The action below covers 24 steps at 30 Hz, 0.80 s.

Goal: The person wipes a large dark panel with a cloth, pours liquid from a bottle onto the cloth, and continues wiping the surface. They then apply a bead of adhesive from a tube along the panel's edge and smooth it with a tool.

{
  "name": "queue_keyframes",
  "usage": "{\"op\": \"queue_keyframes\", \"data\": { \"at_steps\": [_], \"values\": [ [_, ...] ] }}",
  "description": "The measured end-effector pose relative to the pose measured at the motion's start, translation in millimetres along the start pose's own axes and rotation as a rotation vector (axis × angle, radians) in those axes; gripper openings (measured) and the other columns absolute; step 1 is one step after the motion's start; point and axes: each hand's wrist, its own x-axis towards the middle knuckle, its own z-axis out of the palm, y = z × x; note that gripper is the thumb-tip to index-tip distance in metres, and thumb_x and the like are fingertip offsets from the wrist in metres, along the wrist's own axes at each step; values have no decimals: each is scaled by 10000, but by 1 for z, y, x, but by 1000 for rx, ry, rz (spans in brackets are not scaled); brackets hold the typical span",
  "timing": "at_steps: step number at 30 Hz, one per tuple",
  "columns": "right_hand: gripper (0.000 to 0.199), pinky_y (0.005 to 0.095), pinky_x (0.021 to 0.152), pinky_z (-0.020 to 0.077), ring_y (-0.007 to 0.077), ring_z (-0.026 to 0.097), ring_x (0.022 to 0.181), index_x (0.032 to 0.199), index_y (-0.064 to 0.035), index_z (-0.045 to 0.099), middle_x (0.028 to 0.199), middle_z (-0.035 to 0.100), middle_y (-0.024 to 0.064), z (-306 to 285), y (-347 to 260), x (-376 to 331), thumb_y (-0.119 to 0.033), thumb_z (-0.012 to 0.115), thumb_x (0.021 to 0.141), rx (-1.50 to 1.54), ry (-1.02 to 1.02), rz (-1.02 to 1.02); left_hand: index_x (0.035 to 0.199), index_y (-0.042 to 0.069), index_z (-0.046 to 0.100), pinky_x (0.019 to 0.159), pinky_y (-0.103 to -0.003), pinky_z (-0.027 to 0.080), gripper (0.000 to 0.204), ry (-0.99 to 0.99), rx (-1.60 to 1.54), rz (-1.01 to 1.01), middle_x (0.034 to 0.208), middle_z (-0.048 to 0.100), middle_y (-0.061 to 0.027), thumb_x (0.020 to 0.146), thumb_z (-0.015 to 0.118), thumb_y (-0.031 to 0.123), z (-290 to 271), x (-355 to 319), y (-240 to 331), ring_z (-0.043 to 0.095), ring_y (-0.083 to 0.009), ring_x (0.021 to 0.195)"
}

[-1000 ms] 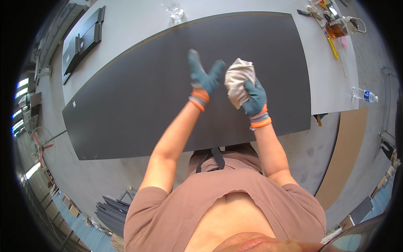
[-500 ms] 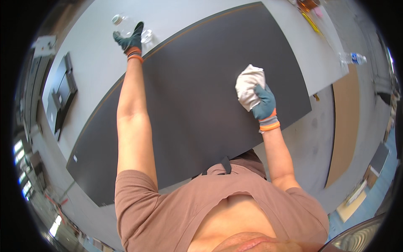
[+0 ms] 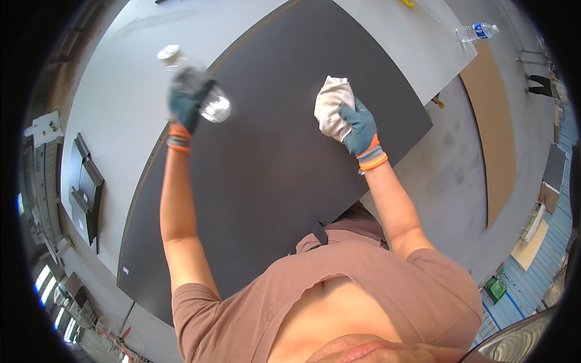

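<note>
My left hand, in a dark green glove with an orange cuff, is closed around a clear plastic bottle with a white cap. Both are smeared by motion above the far left edge of a large dark grey panel. The bottle lies tilted, its cap toward the far left. On the right, my gloved right hand grips a bunched white cloth over the panel. Whether the cloth touches the surface I cannot tell.
The panel lies on a pale grey table. Several dark pieces are at the table's left. Another clear bottle lies by the far right corner. A brown board is on the right.
My left hand has closed on the bottle, lifted it off the pale table and brought it nearer. The view has turned and shifted; my right hand still holds the cloth.
</note>
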Motion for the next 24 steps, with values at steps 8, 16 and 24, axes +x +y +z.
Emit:
{"op": "queue_keyframes", "data": {
  "at_steps": [8, 16, 24],
  "values": [
    [476, 337, 1042, 506, 201, 640, 1175, 1462, 68, 492, 1310, 644, 118, -1, -15, -3, -90, 534, 1015, -1, -176, 30, 1212, -18, 684, 899, -340, 558, 442, -854, -246, -621, 1076, 719, -72, 917, 774, 298, 122, -137, 76, 676, -151, 987],
    [468, 351, 1103, 476, 214, 609, 1256, 1487, 78, 458, 1399, 602, 145, -37, -23, -13, -134, 473, 1070, 117, -273, 109, 1192, -57, 654, 803, -441, 642, 440, -913, -799, -1133, 1015, 746, -204, 994, 632, 335, 151, -157, 85, 758, -301, 899],
    [474, 356, 1118, 482, 225, 602, 1277, 1491, 94, 438, 1416, 589, 154, -67, -12, -12, -176, 458, 1102, 132, -285, 123, 1254, -40, 633, 733, -464, 661, 438, -763, -1091, -1467, 1027, 721, -307, 1039, 580, 338, 163, -165, 80, 764, -381, 841]
  ]
}}
